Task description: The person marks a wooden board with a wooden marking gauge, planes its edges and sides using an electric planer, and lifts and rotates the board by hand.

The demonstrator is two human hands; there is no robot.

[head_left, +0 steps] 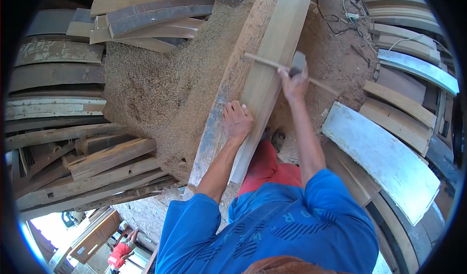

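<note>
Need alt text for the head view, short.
A person's left hand rests on a long plank; the right hand grips a grey block at a thin stick crossing the plank. Wood shavings and stacked boards lie around.
</note>
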